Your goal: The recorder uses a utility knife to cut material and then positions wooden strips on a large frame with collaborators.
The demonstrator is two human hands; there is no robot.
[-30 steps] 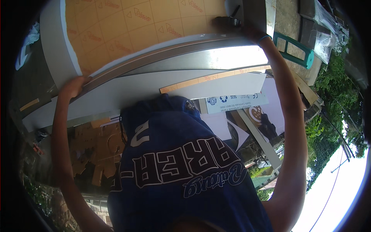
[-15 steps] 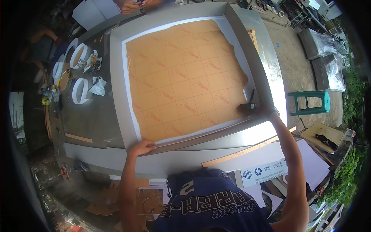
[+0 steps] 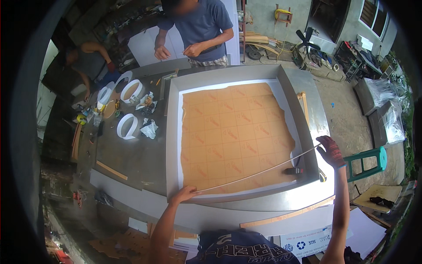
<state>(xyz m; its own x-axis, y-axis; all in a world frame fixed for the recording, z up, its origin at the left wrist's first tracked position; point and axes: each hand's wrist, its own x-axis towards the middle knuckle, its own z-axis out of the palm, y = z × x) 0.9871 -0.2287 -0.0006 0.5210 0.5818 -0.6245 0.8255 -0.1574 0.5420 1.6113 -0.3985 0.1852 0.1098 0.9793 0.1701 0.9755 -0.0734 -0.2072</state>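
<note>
A long thin strip runs slantwise over a large shallow square frame with grey walls. Its left end is pinched in my bare left hand at the frame's near left corner. My right hand, in a red glove, grips the other end just outside the right wall, holding it raised. Brown printed sheet with a ragged edge covers the frame's white floor. Inside the near right corner lies a small black and red tool; its exact kind is unclear.
The frame rests on a metal table. White rings and crumpled plastic lie left. A wooden strip lies along the near edge. A green stool stands right. One person stands across the table; another is far left.
The strip's right end has risen from along the near wall and swung away from me with my right hand. My view has tilted up, bringing the person opposite into fuller view.
</note>
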